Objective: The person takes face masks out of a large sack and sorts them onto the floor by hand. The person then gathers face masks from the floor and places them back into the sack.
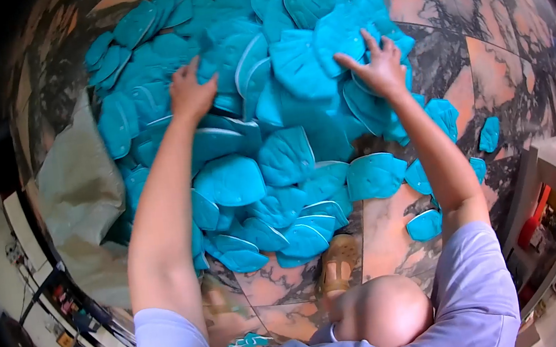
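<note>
A wide heap of turquoise padded fabric pieces (227, 181) with rounded outlines and some white edges lies on the floor in front of me. My left hand (193, 92) reaches over the left part of the heap, its fingers apart and nothing visible gripped in them. On the upper right of the heap, my right hand (379, 66) has its fingers spread against a large turquoise piece (342, 34). The undersides of both hands are hidden, so how firmly they press cannot be seen.
A beige sack (79, 175) lies along the heap's left side. Loose turquoise pieces, including a small one (489, 134), are scattered to the right on the marbled tile floor (499, 66). A shelf unit (531, 172) stands at right; cluttered furniture (66, 300) at left.
</note>
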A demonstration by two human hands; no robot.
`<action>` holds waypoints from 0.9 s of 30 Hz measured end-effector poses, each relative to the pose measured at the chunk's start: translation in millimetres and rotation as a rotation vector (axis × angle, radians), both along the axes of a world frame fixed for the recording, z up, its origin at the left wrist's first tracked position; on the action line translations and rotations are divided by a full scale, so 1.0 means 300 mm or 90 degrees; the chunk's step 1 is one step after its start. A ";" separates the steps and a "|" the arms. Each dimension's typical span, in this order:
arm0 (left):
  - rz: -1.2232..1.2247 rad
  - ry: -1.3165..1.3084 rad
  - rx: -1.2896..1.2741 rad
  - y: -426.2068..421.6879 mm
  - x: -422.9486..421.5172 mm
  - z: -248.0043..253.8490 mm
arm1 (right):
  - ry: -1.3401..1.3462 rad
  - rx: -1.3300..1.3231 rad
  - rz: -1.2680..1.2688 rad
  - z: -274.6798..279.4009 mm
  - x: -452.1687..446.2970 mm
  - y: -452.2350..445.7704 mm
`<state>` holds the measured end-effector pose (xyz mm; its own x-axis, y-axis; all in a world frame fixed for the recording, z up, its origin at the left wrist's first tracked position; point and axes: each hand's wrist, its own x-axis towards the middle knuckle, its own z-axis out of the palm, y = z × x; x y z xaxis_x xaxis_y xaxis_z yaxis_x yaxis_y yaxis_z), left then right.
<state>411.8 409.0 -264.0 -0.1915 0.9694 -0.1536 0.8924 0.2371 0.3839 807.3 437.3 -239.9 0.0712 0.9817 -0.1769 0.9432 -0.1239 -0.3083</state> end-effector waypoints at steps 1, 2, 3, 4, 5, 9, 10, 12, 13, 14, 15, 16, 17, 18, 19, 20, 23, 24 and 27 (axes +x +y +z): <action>0.011 -0.028 -0.016 -0.037 0.034 0.004 | 0.015 0.030 0.016 -0.008 -0.054 -0.042; -0.006 -0.051 -0.024 -0.082 0.063 0.033 | 0.029 0.061 0.028 -0.018 -0.102 -0.087; -0.002 -0.058 -0.017 -0.110 0.097 0.042 | 0.038 0.087 0.038 -0.025 -0.135 -0.129; 0.001 -0.064 -0.010 -0.143 0.113 0.039 | 0.046 0.114 0.047 -0.019 -0.173 -0.178; -0.016 -0.073 -0.042 -0.170 0.117 0.040 | 0.072 0.123 0.048 -0.010 -0.208 -0.233; 0.093 -1.545 -0.520 -0.402 0.135 0.008 | 0.411 0.082 -0.037 -0.039 -0.354 -0.459; 0.071 -1.419 -0.484 -0.440 0.175 0.124 | 0.509 0.050 -0.087 -0.057 -0.402 -0.512; 0.030 -1.170 -0.381 -0.478 0.221 0.260 | 0.877 -0.047 -0.114 0.010 -0.476 -0.563; 0.071 -1.239 -0.366 -0.511 0.220 0.245 | 0.917 -0.097 -0.080 0.059 -0.495 -0.567; 0.113 -1.305 -0.352 -0.560 0.192 0.198 | 0.959 -0.151 -0.050 0.110 -0.507 -0.573; 0.072 -1.278 -0.299 -0.609 0.148 0.138 | 0.963 -0.237 -0.037 0.151 -0.514 -0.573; -0.008 -1.241 -0.285 -0.623 0.134 0.185 | 0.931 -0.274 -0.029 0.166 -0.530 -0.579; 0.038 -1.218 -0.320 -0.663 0.102 0.235 | 0.928 -0.271 -0.020 0.174 -0.554 -0.594; 0.031 -1.198 -0.334 -0.688 0.077 0.294 | 0.922 -0.266 -0.012 0.199 -0.585 -0.609; 0.024 -1.177 -0.348 -0.712 0.052 0.353 | 0.905 -0.256 -0.018 0.208 -0.622 -0.626; -0.034 -1.154 -0.339 -0.727 0.012 0.357 | 0.887 -0.244 -0.023 0.214 -0.660 -0.634; -0.170 -1.168 -0.283 -0.801 -0.142 0.248 | 0.726 -0.191 0.035 0.163 -0.762 -0.637; -0.167 -0.861 -0.220 -0.808 -0.183 0.294 | 0.664 -0.154 0.054 0.133 -0.794 -0.634; -0.116 -0.043 -0.322 -0.825 -0.243 0.656 | 0.441 -0.140 0.102 0.185 -0.887 -0.649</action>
<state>339.0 161.5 -67.1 -0.0004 0.7881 -0.6155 0.9134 0.2509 0.3206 541.1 242.6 -184.2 -0.2697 0.9073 -0.3226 0.5533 -0.1282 -0.8231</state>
